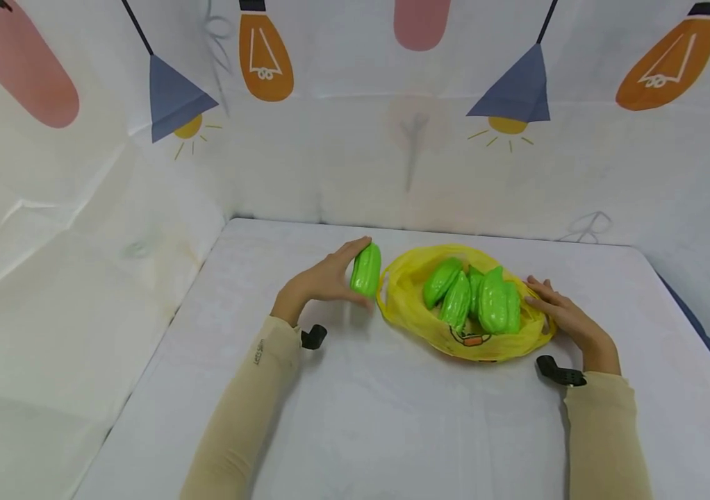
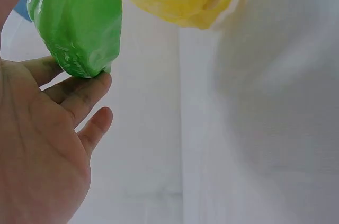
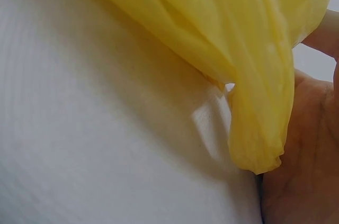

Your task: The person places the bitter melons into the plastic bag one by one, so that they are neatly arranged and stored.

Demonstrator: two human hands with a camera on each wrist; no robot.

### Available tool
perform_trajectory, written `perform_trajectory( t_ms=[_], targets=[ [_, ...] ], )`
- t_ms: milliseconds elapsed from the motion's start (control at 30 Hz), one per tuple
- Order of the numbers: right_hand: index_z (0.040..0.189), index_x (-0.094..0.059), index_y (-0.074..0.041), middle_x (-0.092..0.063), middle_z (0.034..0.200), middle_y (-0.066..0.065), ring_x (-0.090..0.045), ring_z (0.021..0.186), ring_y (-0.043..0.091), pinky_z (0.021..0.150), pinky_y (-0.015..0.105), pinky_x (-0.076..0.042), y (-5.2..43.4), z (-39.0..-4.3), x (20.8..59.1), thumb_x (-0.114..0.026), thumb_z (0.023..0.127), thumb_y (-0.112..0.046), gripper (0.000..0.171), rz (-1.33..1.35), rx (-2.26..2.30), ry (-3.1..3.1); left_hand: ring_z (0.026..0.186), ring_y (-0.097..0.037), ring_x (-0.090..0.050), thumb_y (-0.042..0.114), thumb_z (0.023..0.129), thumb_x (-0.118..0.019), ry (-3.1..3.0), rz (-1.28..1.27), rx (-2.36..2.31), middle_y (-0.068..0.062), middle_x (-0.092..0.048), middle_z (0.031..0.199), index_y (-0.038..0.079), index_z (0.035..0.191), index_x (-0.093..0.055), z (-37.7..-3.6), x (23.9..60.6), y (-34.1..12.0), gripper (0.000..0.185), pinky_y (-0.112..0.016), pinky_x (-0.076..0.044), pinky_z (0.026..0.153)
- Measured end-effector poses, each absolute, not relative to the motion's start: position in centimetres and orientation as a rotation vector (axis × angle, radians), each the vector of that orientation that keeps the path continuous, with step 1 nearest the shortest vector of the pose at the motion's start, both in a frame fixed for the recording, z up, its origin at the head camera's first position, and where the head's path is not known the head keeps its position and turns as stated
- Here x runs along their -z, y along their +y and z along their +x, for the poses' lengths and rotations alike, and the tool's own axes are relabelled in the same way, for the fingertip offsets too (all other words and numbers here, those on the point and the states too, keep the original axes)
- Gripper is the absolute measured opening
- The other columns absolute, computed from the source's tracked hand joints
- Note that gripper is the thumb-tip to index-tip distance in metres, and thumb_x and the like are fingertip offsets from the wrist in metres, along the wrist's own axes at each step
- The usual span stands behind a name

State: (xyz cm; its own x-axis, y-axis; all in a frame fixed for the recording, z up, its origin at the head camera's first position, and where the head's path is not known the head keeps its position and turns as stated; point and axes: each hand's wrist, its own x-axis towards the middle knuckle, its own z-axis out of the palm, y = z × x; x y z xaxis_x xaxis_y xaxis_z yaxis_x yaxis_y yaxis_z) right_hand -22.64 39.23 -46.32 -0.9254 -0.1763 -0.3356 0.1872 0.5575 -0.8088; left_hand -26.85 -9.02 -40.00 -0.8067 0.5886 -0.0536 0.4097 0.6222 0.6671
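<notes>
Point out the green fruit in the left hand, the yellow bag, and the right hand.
green fruit (image 1: pixel 365 270), head view, middle of its ribbed side.
yellow plastic bag (image 1: pixel 400 300), head view, bare left wall of the bag.
right hand (image 1: pixel 564 316), head view, back of the hand at the bag's edge.

Glossy green ridged fruit (image 1: pixel 365 269) and yellow plastic bag (image 1: pixel 406 298) on white table.
Fruit is standing roughly upright, sitting just outside the bag's rim at 9 o'clock. Bag is lying open and crumpled, holding several matching green fruits (image 1: pixel 474 297) piled inside.
</notes>
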Motion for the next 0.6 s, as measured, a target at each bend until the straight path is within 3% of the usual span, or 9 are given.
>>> perform_trajectory(
  t_ms=[233, 600],
  targets=[
    [0.157, -0.011, -0.009, 0.007, 0.163, 0.007, 0.029, 0.145, 0.031, 0.11, 0.068, 0.019, 39.3, -22.6, 46.3, -0.049, 0.1, -0.047, 0.079, -0.002, 1.328, 2.415, 0.144, -0.019, -0.029, 0.052, 0.067, -0.087, 2.585, 0.867, -0.929, 0.001, -0.016, 0.164, 0.022, 0.159, -0.009, -27.1, 38.3, -8.2, 0.124, -0.052, -0.021, 0.12],
    [0.158, -0.011, -0.011, 0.007, 0.163, 0.006, 0.028, 0.145, 0.03, 0.111, 0.067, 0.018, 39.1, -22.5, 46.0, -0.05, 0.098, -0.051, 0.081, 0.002, 1.329, 2.41, 0.152, -0.017, -0.014, 0.056, 0.07, -0.083, 2.589, 1.031, -0.896, 0.003, -0.008, 0.166, 0.021, 0.159, -0.005, -27.7, 33.5, -4.5, 0.124, -0.05, -0.017, 0.122]
  ],
)
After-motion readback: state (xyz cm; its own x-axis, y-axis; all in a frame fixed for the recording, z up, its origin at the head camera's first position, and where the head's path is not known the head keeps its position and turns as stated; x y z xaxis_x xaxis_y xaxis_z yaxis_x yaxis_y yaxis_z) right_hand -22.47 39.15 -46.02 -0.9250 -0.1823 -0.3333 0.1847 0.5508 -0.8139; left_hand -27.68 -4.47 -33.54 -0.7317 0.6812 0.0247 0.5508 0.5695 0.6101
